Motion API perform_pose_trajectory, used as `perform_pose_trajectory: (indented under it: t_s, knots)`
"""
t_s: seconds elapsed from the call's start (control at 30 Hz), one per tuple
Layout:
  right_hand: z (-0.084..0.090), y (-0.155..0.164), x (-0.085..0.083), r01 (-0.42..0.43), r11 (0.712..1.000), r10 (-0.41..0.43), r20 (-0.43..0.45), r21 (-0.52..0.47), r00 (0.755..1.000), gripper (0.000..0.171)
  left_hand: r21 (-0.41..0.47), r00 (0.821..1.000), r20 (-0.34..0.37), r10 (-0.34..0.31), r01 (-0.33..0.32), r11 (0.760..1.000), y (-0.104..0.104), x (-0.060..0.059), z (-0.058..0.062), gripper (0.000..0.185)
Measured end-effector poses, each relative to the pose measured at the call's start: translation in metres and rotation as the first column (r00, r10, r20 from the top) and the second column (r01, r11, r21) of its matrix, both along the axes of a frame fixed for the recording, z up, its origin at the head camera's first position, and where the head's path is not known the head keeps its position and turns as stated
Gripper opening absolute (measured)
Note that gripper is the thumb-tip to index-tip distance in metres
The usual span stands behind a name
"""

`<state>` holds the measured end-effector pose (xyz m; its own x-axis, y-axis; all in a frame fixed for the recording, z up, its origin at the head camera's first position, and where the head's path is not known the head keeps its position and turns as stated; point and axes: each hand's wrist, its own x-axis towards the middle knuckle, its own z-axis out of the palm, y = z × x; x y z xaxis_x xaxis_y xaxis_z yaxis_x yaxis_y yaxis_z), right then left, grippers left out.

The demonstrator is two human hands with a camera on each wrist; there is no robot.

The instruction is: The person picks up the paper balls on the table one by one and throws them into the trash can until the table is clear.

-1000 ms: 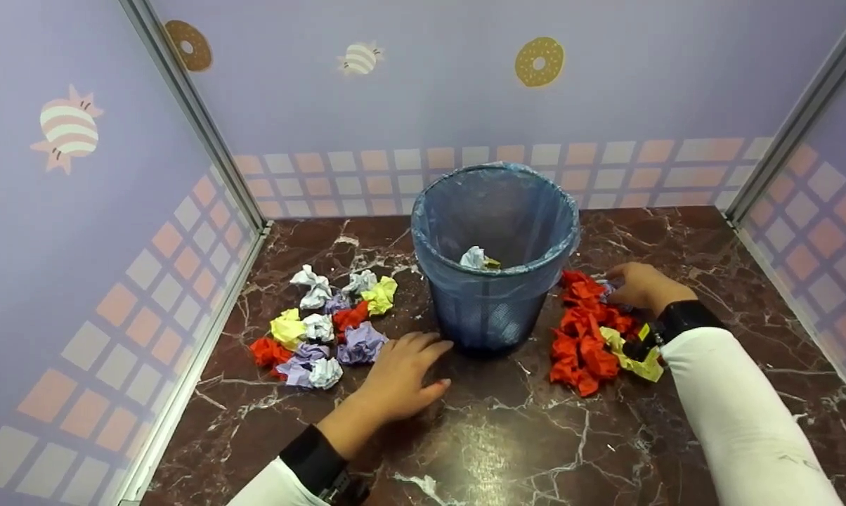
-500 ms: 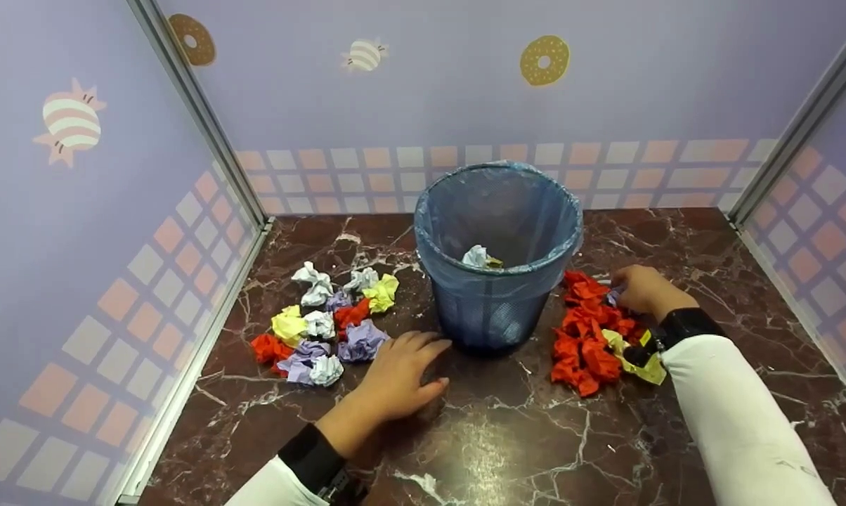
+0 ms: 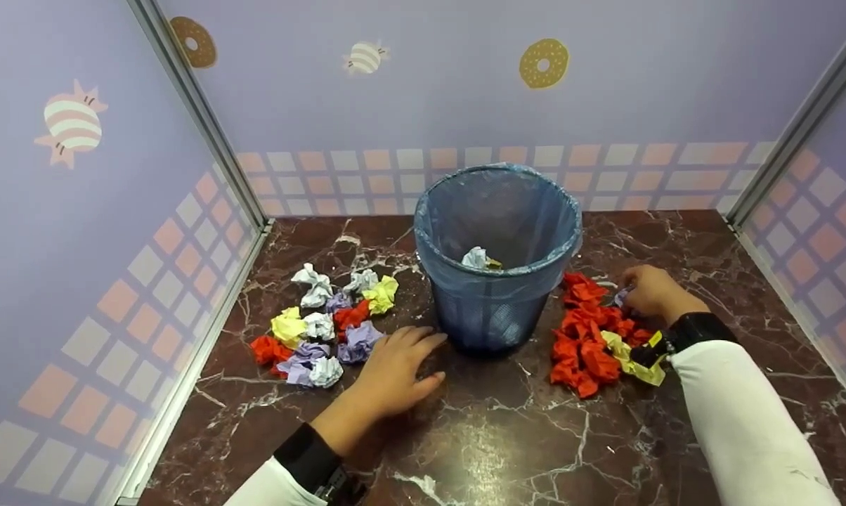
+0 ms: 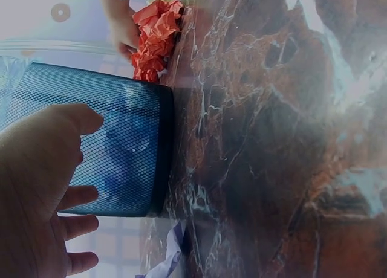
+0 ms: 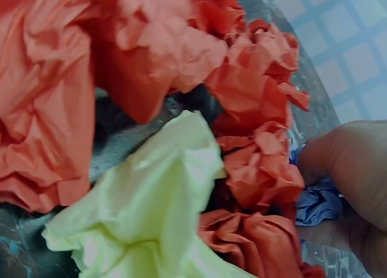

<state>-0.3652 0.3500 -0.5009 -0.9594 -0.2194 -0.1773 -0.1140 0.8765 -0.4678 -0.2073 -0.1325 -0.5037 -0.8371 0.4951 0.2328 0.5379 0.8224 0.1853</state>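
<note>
A blue mesh bin (image 3: 497, 211) lined with a blue bag stands mid-table, with a white paper ball (image 3: 474, 257) inside. My left hand (image 3: 412, 355) lies open on the marble just left of the bin's base, fingers spread; the left wrist view shows the left hand (image 4: 42, 187) beside the bin's mesh (image 4: 127, 157). My right hand (image 3: 628, 292) is at the far edge of a pile of red paper balls (image 3: 588, 337), fingers curled on a small purple paper ball (image 3: 620, 297). In the right wrist view the purple ball (image 5: 317, 202) sits under my fingers (image 5: 347, 163), beside red paper (image 5: 260, 169) and yellow paper (image 5: 151, 211).
A second heap of white, purple, yellow and red paper balls (image 3: 324, 320) lies left of the bin. A yellow crumpled sheet (image 3: 630, 358) lies by my right wrist. Patterned walls close the table on the left, back and right. Bare marble (image 3: 507, 436) lies in front.
My right hand has drawn slightly right and back from the bin, its fingers curling on the purple ball. My left hand has shifted a little left.
</note>
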Motion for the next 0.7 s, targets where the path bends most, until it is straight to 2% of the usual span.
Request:
perform_pose_trajectory:
  t_s: [0.1,0.3,0.47,0.53,0.7]
  knots:
    - [0.008,0.002,0.001,0.029,0.998,-0.029,-0.007,-0.065,1.0,0.016,0.015,1.0,-0.013,0.005,-0.004,1.0,-0.004,0.0,0.002,0.062]
    - [0.03,0.005,0.002,0.048,0.99,-0.052,-0.026,-0.135,0.998,0.016,0.03,0.999,-0.027,0.042,-0.041,0.999,-0.017,-0.002,0.005,0.062]
    - [0.057,0.007,0.0,0.026,0.992,-0.041,-0.118,-0.121,0.992,0.015,0.025,0.995,-0.031,0.094,-0.093,0.995,-0.029,-0.004,0.01,0.063]
    - [0.071,0.008,0.0,0.005,0.997,-0.019,-0.173,-0.081,0.985,0.013,0.034,0.993,-0.04,0.112,-0.111,0.993,-0.035,-0.005,0.012,0.063]
    - [0.108,0.005,0.002,0.009,0.997,-0.027,-0.24,-0.077,0.97,0.012,0.075,0.987,-0.055,0.149,-0.145,0.987,-0.052,-0.009,0.016,0.064]
